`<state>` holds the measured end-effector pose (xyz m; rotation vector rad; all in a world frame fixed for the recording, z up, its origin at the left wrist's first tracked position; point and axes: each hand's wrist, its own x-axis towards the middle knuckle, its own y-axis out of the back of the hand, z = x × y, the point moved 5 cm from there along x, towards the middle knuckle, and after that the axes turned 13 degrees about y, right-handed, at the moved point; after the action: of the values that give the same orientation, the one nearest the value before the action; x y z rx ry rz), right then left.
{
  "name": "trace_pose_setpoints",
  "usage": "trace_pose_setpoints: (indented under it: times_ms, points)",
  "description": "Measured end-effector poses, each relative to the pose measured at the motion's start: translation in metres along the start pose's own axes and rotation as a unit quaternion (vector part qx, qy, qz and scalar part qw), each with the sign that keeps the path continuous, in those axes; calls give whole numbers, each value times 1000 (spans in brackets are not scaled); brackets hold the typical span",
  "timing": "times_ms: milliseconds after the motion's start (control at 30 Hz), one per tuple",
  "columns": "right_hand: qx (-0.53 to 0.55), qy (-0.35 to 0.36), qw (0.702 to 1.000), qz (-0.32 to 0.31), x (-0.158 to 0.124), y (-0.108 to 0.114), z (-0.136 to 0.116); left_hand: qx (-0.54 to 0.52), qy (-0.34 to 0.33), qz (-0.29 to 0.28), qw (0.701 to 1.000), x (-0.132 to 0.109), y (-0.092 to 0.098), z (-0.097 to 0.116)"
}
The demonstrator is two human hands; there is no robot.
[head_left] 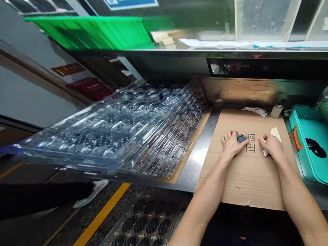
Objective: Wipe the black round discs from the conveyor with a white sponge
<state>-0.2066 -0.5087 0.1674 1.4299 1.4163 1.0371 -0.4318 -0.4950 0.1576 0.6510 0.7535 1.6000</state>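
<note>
My left hand [232,143] rests on a sheet of brown cardboard [246,177], its fingers closed around a small dark round part [241,138]. Just to its right, my right hand [271,146] is closed on a white cloth [275,134] that sticks out above and below the fingers. The two hands are a short gap apart, with printed characters on the cardboard between them.
A tilted stack of clear plastic trays [123,130] fills the left. A teal box [309,143] with a dark object stands at the right. A small bottle [276,111] and white gloves [255,110] lie at the back. More trays [146,225] sit below the bench edge.
</note>
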Motion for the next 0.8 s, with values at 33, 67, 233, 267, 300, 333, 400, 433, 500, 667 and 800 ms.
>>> trace_pose_setpoints:
  times_ms: [33,67,233,267,300,333,400,433,500,667,800]
  points:
    - [-1,0,1000,0,0,-1,-1,28,-10,-16,999,-3,-1,1]
    - [-2,0,1000,-1,0,-1,-2,52,-21,-32,998,-6,0,2]
    - [6,13,999,-39,-4,3,-11,110,-114,-169,973,-17,21,-12]
    - [14,16,999,-45,-5,5,-12,112,-137,-209,962,-20,29,-20]
    - [20,17,999,-39,-6,7,-11,114,-155,-248,950,-22,37,-28]
    - [22,17,999,-16,-6,10,-8,121,-155,-275,941,-22,47,-38]
    - [12,2,998,57,-7,16,0,146,-151,-307,928,-23,63,-53]
    - [5,-9,996,87,-8,17,6,161,-150,-322,921,-24,69,-57]
    - [6,-22,994,108,-9,13,16,191,-147,-335,911,-24,75,-52]
    - [51,-12,994,101,-10,0,27,142,-220,-255,931,-21,56,69]
    - [65,-17,991,117,-15,3,28,-24,-330,-196,923,-39,4,239]
